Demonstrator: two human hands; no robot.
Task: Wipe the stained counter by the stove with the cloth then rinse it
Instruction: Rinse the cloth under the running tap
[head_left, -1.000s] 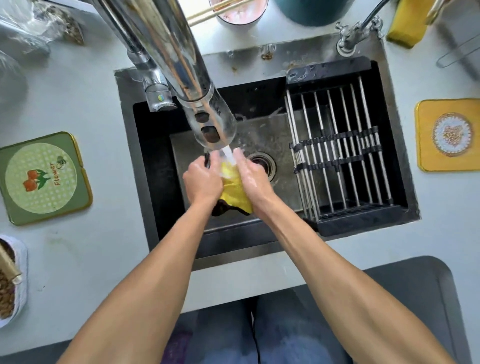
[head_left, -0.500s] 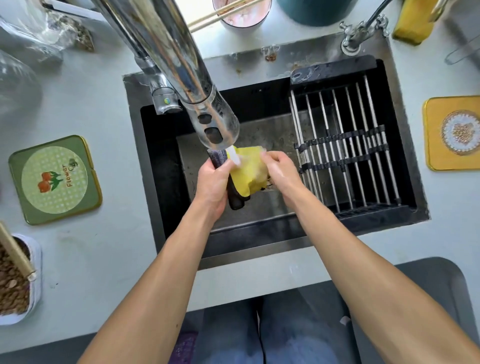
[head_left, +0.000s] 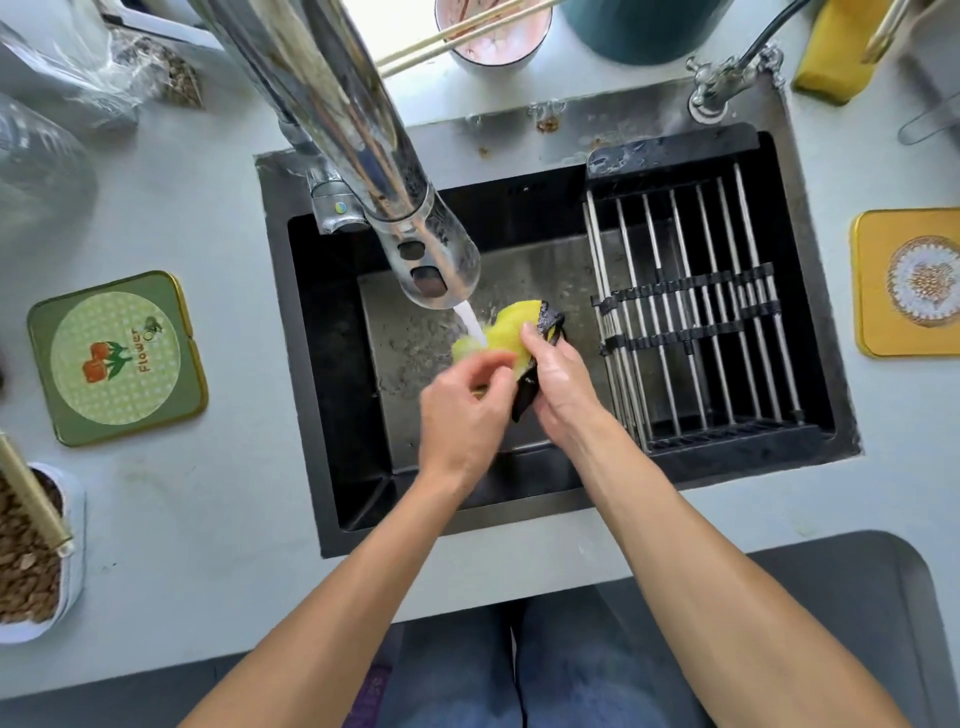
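1. I see both hands over the sink (head_left: 311, 364): the right hand (head_left: 563, 387) grips the cloth (head_left: 511, 330) at its dark edge, thumb on top.
2. The left hand (head_left: 462, 410) pinches the cloth's near yellow part with curled fingers.
3. The cloth sits bunched between them, under the stream from the faucet (head_left: 415, 249); its long axis runs from near-left to far-right, dark corner pointing up toward the drying rack (head_left: 691, 312).
4. On the bench (head_left: 234, 493), a green coaster (head_left: 117, 358) lies left, a yellow coaster (head_left: 909, 283) right.
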